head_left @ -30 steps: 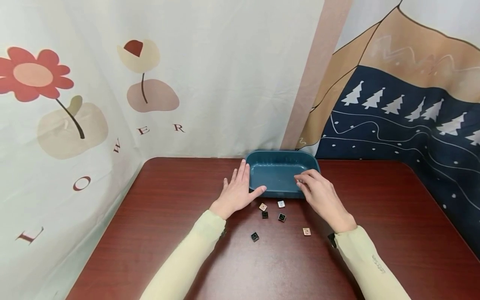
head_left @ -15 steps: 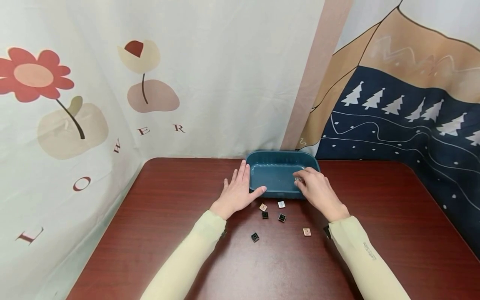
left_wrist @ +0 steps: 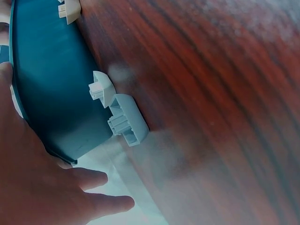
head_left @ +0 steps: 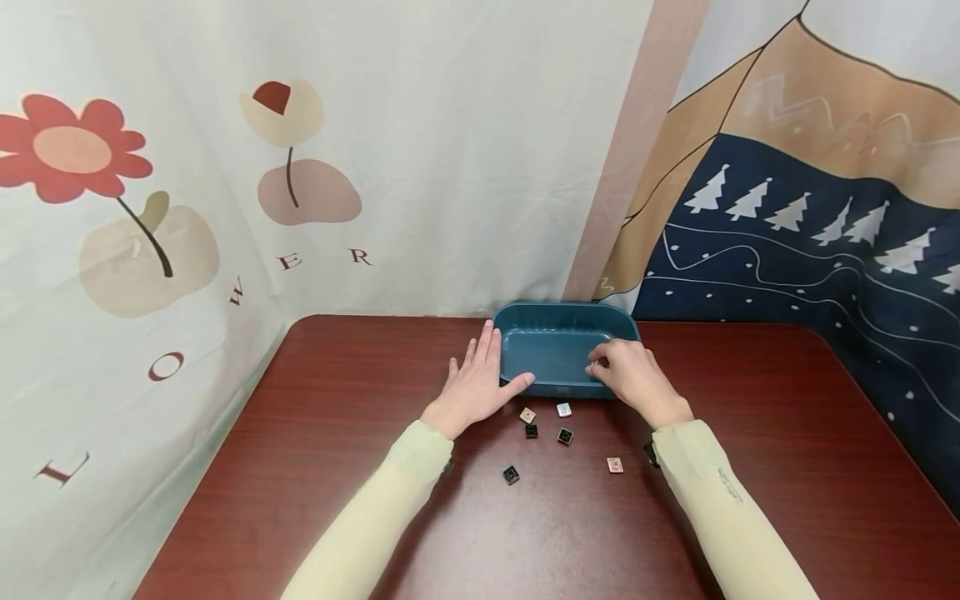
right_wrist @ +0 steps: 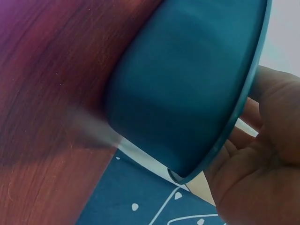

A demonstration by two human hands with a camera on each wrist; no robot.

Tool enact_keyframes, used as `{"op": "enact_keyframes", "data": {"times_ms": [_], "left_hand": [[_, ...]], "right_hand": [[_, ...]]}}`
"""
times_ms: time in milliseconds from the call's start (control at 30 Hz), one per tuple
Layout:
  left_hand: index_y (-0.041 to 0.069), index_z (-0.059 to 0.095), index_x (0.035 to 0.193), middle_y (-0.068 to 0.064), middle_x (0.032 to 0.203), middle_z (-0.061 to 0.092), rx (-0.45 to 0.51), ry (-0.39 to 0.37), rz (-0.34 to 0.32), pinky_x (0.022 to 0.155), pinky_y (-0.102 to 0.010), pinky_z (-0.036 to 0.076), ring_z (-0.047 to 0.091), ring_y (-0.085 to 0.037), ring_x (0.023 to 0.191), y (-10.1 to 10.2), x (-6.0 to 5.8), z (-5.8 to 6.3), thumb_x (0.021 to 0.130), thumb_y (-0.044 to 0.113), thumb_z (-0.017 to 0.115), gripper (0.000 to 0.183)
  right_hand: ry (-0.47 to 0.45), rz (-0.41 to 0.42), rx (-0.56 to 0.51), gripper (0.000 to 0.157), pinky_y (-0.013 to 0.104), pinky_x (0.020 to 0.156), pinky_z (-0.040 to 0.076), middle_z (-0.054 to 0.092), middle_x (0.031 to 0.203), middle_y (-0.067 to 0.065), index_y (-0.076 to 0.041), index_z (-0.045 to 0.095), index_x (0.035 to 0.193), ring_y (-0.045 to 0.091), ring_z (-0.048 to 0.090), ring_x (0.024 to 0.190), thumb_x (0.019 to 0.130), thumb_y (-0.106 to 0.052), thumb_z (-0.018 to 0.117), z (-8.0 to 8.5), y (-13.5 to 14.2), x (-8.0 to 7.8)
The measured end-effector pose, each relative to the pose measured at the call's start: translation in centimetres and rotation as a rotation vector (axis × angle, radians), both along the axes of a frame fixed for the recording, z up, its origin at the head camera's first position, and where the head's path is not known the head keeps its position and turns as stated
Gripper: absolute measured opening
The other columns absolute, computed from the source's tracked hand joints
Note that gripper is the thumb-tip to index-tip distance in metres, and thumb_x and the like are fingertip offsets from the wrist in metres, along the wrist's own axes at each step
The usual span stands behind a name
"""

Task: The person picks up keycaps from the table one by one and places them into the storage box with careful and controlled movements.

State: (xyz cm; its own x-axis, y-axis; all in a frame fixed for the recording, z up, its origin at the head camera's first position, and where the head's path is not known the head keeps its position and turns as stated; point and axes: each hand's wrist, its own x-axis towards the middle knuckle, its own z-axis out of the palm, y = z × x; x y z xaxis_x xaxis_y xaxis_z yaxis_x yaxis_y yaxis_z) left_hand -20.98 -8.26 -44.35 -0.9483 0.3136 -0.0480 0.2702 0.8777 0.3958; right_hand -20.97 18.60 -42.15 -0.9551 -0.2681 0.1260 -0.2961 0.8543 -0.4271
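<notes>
A blue-green plastic basin stands at the far edge of the table. My left hand lies against its left end with fingers straight and thumb spread along the near rim. Over the basin's right end, my right hand pinches a small pale keycap, mostly covered by the fingertips. In front lie a beige keycap, a white keycap and black keycaps. Another beige keycap is farther right. The right wrist view shows the right hand beyond the basin's rim.
The brown wooden table reaches back to a printed cloth behind the basin. A single black keycap lies nearer than the others. Dark blue cloth with white trees hangs at the right.
My right hand has shifted slightly left and stays over the basin's right end; the pale keycap between its fingers showed more clearly half a second ago. My left hand has kept its place.
</notes>
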Motion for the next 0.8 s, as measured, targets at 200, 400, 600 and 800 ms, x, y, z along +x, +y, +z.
{"op": "enact_keyframes", "data": {"times_ms": [200,400,600,800], "left_hand": [[0.007,0.006,0.167,-0.003,0.174,-0.011,-0.01,-0.003,0.002,0.12,-0.067,0.017,0.013,-0.04,0.157,0.1,0.0,-0.1,0.097,0.077,0.043,0.105],[0.007,0.006,0.167,-0.006,0.175,-0.006,-0.005,0.002,0.001,0.119,-0.068,0.018,0.014,-0.04,0.157,0.1,-0.1,0.0,0.097,0.076,0.044,0.105],[0.007,0.006,0.167,-0.008,0.175,-0.005,-0.002,0.005,-0.002,0.119,-0.068,0.018,0.014,-0.04,0.157,0.1,-0.1,0.0,0.097,0.076,0.044,0.105],[0.007,0.005,0.167,-0.005,0.174,-0.008,0.003,-0.006,-0.002,0.119,-0.067,0.018,0.012,-0.04,0.158,0.0,-0.1,0.0,0.097,0.077,0.043,0.105]], "right_hand": [[-0.045,-0.016,0.003,0.02,0.045,0.081,0.058,0.076,0.101,0.014,0.0,0.079,0.109,0.026,0.066,0.087,0.094,-0.013,0.077,-0.2,0.1,-0.6],[-0.047,-0.028,0.021,0.026,0.044,0.079,0.059,0.075,0.103,0.017,0.002,0.077,0.113,0.026,0.067,0.085,0.095,-0.016,0.078,-0.3,0.2,-0.8],[0.002,-0.017,0.0,0.029,0.05,0.088,0.058,0.075,0.111,0.019,0.002,0.075,0.119,0.031,0.07,0.097,0.1,-0.02,0.071,0.1,0.6,-0.1],[0.061,-0.04,-0.031,0.037,0.058,0.096,0.053,0.071,0.125,0.019,-0.002,0.072,0.128,0.038,0.066,0.115,0.102,-0.027,0.068,1.0,1.3,1.5]]}}
